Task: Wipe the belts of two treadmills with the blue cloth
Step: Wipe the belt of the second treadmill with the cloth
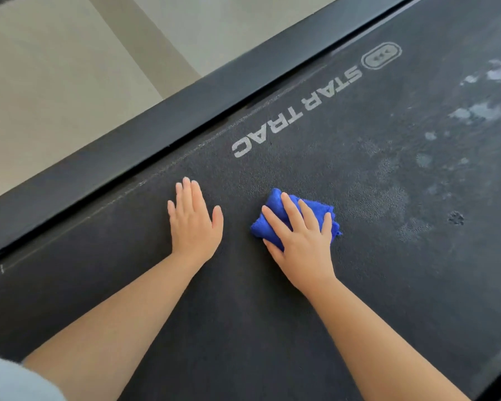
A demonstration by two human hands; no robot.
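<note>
Listing, largest item first:

- Treadmill belt [301, 328]: dark and textured, filling most of the view. The stretch nearest the person looks even and free of marks, and is probably already wiped, though the view does not settle it.
- Floor [55, 68]: pale, beyond the far side.
- Side rail [156, 125]: black, bordering the belt.
- Pale smudges [475, 111]: scattered over the belt's right portion, well apart from the cloth. Judged still to be wiped.
- Logo [295, 108]: white lettering near the rail.
- Left hand [194, 224]: flat on the belt, fingers straight, holding nothing.
- Right hand [301, 241]: fingers spread and bent over the cloth, pressing it down.
- Blue cloth [274, 202]: bunched under the right hand, mid-belt.

Second treadmill: not in view. The task is judged no more than partly done.
</note>
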